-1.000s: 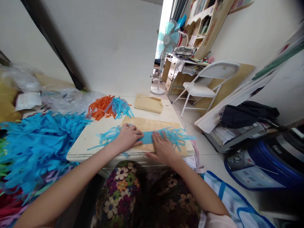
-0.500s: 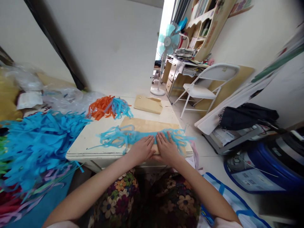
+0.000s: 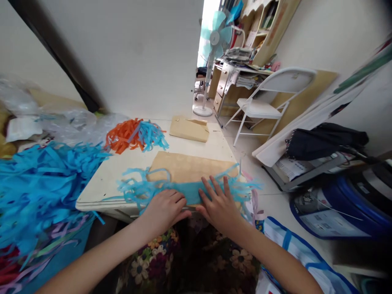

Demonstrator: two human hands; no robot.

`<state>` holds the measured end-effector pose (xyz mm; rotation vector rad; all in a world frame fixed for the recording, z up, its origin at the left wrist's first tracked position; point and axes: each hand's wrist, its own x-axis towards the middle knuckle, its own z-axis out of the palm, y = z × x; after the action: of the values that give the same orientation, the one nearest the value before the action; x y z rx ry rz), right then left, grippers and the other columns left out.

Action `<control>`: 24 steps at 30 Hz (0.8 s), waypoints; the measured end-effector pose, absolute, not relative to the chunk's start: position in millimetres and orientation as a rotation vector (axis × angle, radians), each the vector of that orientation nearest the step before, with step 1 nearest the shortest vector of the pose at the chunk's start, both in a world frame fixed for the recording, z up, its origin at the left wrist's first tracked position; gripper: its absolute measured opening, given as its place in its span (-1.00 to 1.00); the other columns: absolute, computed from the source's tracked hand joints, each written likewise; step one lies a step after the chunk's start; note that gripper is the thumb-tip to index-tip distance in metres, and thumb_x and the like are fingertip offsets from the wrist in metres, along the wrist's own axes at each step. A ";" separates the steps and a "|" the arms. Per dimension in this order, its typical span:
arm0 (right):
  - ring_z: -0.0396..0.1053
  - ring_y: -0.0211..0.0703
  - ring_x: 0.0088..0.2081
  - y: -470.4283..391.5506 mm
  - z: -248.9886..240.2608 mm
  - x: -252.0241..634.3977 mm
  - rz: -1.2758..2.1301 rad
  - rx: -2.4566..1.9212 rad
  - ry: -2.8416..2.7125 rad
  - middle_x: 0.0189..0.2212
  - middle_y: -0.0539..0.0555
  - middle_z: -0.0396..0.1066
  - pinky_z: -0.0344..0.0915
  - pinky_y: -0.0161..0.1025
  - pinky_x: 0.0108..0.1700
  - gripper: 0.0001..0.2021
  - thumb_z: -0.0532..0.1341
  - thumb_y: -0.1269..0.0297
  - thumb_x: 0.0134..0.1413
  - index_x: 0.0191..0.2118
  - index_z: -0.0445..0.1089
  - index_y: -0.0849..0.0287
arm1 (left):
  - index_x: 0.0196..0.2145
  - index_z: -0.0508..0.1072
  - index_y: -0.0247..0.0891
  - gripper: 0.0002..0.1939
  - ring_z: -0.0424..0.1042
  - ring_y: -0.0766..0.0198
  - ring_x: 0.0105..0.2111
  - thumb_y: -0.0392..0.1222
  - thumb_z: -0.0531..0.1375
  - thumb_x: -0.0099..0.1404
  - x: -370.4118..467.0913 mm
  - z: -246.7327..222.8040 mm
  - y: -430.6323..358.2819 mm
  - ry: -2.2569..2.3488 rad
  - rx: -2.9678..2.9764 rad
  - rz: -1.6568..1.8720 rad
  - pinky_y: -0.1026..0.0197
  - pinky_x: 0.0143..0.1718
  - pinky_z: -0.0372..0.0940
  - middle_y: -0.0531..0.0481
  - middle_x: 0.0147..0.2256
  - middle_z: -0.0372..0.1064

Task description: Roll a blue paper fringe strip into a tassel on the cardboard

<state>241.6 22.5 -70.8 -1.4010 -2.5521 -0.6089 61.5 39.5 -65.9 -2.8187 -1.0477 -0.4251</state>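
A sky-blue fringed paper strip [image 3: 192, 192] lies across a tan cardboard sheet [image 3: 196, 163] at the table's near edge. Its cut ends spread out to both sides. My left hand [image 3: 165, 209] rests on the strip's left part, fingers side by side and a little bent, thumb held apart toward the right. Over the right part, my right hand [image 3: 219, 204] lies with its fingers spread, the tips touching the blue material. Both palms partly cover the strip's lower edge.
The cream table [image 3: 119, 169] also bears an orange and blue fringe bundle [image 3: 131, 134] and a folded cardboard piece [image 3: 188, 130]. A big heap of blue strips [image 3: 49, 179] stands left. A white folding chair [image 3: 260, 108] and a blue drum [image 3: 343, 204] are right.
My hands have moved apart and nearer to me, drawing the blue strip toward the table's front edge. More cardboard shows behind it. My right fingers have spread, and the view has shifted slightly.
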 end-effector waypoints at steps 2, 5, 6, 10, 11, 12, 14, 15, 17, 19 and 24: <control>0.01 0.05 0.03 23.6 -71.7 241.2 -0.644 -1.348 -2.546 -0.02 0.18 0.16 -0.36 0.17 0.09 -0.66 0.04 0.14 0.00 -0.19 0.33 0.26 | -0.51 0.30 -0.27 -0.83 0.28 0.22 -0.45 -0.20 0.01 0.16 62.0 -64.1 39.9 -1.064 -2.805 -0.411 0.19 -0.47 0.19 0.01 -0.50 0.29; 0.09 -0.01 -0.05 25.4 -72.5 241.4 -0.666 -1.313 -2.537 -0.12 0.15 0.25 -0.35 0.18 0.09 -0.70 0.05 0.17 0.00 -0.21 0.32 0.26 | -0.49 0.28 -0.26 -0.87 0.26 0.21 -0.46 -0.28 -0.02 0.16 62.5 -63.4 41.9 -1.081 -2.800 -0.385 0.20 -0.49 0.16 0.01 -0.50 0.27; 0.12 -0.03 -0.08 25.8 -72.5 241.5 -0.670 -1.302 -2.531 -0.16 0.13 0.27 -0.33 0.19 0.08 -0.71 0.06 0.19 0.00 -0.21 0.32 0.24 | -0.48 0.28 -0.26 -0.88 0.26 0.21 -0.47 -0.29 -0.02 0.16 62.6 -63.5 42.7 -1.080 -2.797 -0.377 0.20 -0.49 0.15 0.01 -0.50 0.27; 0.21 -0.11 -0.25 26.5 -71.4 240.8 -0.705 -1.230 -2.540 -0.36 0.02 0.33 -0.22 0.24 0.05 -0.81 0.06 0.32 0.00 -0.22 0.31 0.15 | -0.43 0.29 -0.27 -0.88 0.25 0.21 -0.47 -0.29 -0.03 0.15 62.8 -65.1 45.1 -1.038 -2.755 -0.374 0.19 -0.49 0.13 0.00 -0.51 0.26; 0.22 -0.13 -0.28 26.9 -71.1 240.3 -0.714 -1.205 -2.547 -0.41 0.01 0.32 -0.20 0.23 0.04 -0.81 0.04 0.35 0.01 -0.23 0.31 0.15 | -0.43 0.29 -0.27 -0.87 0.24 0.22 -0.48 -0.28 -0.03 0.16 63.0 -65.6 45.4 -1.028 -2.742 -0.379 0.19 -0.49 0.13 0.01 -0.51 0.26; 0.22 -0.14 -0.30 27.5 -71.0 239.6 -0.725 -1.176 -2.552 -0.44 0.00 0.32 -0.18 0.22 0.04 -0.82 0.02 0.37 0.03 -0.25 0.31 0.17 | -0.44 0.29 -0.27 -0.87 0.24 0.22 -0.49 -0.27 -0.04 0.16 63.3 -66.2 45.7 -1.024 -2.725 -0.384 0.19 -0.49 0.12 0.01 -0.52 0.25; 0.23 -0.16 -0.33 29.2 -71.0 238.4 -0.768 -1.116 -2.541 -0.49 0.00 0.31 -0.12 0.18 0.04 -0.81 0.00 0.39 0.04 -0.27 0.32 0.20 | -0.47 0.28 -0.27 -0.87 0.24 0.24 -0.51 -0.27 -0.03 0.17 64.0 -66.6 46.5 -1.017 -2.691 -0.381 0.20 -0.51 0.10 0.02 -0.54 0.24; 0.24 -0.16 -0.33 30.2 -71.2 237.9 -0.794 -1.093 -2.532 -0.50 0.00 0.31 -0.10 0.16 0.03 -0.81 0.00 0.40 0.04 -0.29 0.33 0.21 | -0.48 0.28 -0.27 -0.87 0.24 0.25 -0.51 -0.28 -0.03 0.16 64.3 -66.5 47.0 -1.013 -2.675 -0.375 0.21 -0.51 0.10 0.02 -0.55 0.24; 0.24 -0.17 -0.33 32.1 -72.0 237.0 -0.842 -1.072 -2.515 -0.53 -0.01 0.31 -0.07 0.12 0.04 -0.83 0.01 0.42 0.03 -0.33 0.33 0.20 | -0.49 0.27 -0.28 -0.89 0.24 0.25 -0.53 -0.31 -0.01 0.15 65.1 -65.5 48.1 -0.995 -2.646 -0.361 0.22 -0.53 0.08 0.03 -0.56 0.23; 0.25 -0.18 -0.33 33.6 -73.5 236.5 -0.877 -1.074 -2.494 -0.55 -0.02 0.31 -0.06 0.09 0.04 -0.83 0.01 0.44 0.01 -0.36 0.34 0.20 | -0.52 0.26 -0.29 -0.88 0.24 0.26 -0.57 -0.38 -0.01 0.12 65.6 -64.6 48.9 -0.978 -2.616 -0.334 0.23 -0.56 0.07 0.02 -0.58 0.23; 0.26 -0.15 -0.31 34.4 -77.4 238.9 -0.945 -1.036 -2.464 -0.53 0.02 0.33 -0.04 0.09 0.02 -0.86 0.03 0.47 0.00 -0.37 0.34 0.27 | -0.44 0.32 -0.40 -0.80 0.27 0.25 -0.59 -0.49 -0.07 0.08 63.5 -69.4 47.1 -0.860 -2.525 -0.374 0.24 -0.59 0.07 -0.05 -0.59 0.28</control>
<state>238.9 34.4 -77.4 -1.0357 -2.4638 -0.9445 63.5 47.1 -69.4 -2.5250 -0.8598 -0.3738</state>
